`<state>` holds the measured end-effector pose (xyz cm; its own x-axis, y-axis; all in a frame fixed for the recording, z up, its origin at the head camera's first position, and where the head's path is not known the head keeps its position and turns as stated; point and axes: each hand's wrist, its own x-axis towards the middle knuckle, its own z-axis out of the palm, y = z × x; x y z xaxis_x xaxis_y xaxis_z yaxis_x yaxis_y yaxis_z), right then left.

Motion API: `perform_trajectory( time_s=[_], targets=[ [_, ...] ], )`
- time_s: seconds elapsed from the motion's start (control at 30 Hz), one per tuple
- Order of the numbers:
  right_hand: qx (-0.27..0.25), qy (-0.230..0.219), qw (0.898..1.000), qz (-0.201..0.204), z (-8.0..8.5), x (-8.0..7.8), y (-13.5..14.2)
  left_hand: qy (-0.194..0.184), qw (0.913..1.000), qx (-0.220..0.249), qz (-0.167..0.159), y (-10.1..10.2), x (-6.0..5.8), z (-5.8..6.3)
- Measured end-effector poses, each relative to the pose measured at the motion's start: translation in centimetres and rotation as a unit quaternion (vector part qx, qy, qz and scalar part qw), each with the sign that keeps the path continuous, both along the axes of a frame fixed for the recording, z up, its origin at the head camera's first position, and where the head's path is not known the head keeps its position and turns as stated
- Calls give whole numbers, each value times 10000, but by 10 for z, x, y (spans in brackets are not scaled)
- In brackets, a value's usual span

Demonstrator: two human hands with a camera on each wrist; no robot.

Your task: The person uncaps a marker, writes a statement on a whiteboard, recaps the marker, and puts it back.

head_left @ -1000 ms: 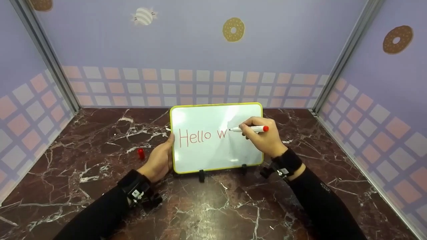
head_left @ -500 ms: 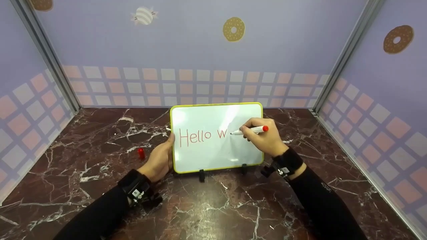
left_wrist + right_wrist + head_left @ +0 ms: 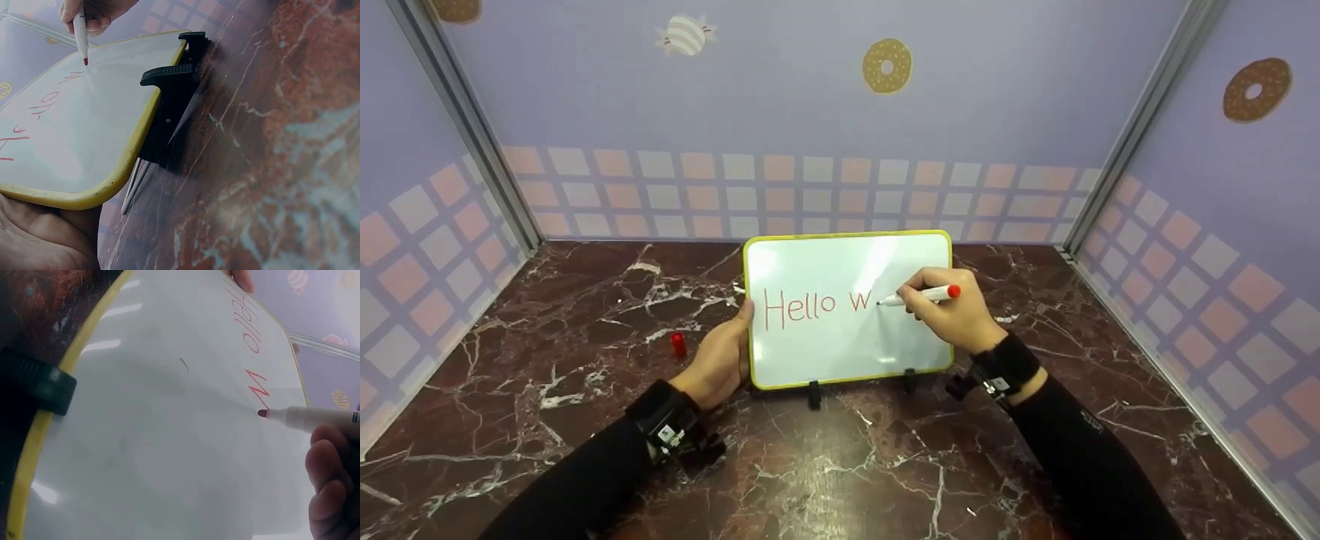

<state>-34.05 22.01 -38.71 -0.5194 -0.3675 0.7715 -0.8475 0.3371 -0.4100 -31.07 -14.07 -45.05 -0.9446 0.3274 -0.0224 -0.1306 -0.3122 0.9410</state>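
A whiteboard (image 3: 825,352) with a yellow rim leans upright on a black stand (image 3: 814,395), bearing "Hello w" in red. My left hand (image 3: 716,364) grips its left edge, thumb along the rim and fingers hidden behind; in the left wrist view the palm (image 3: 45,236) lies under that edge. My right hand (image 3: 960,311) pinches a white marker (image 3: 939,293) with a red end. In the right wrist view, the marker's red tip (image 3: 263,413) is at the end of the "w"; whether it touches the board I cannot tell.
A red marker cap (image 3: 679,345) stands on the dark marbled table (image 3: 585,375), left of my left hand. Purple patterned walls (image 3: 795,97) with grey metal corner posts enclose the table at the back and sides. Black clips (image 3: 169,73) hold the board's lower edge.
The marker tip in my right hand has dropped slightly, from the top of the "w" to its lower right. My left hand and the whiteboard have stayed in place.
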Motion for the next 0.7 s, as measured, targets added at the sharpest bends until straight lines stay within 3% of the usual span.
perform_trajectory(
  time_s=[0.7],
  targets=[
    [-29, 152, 9999, -48, 1, 1, -3, 16, 9999, -116, 48, 1, 1, -1]
  ],
)
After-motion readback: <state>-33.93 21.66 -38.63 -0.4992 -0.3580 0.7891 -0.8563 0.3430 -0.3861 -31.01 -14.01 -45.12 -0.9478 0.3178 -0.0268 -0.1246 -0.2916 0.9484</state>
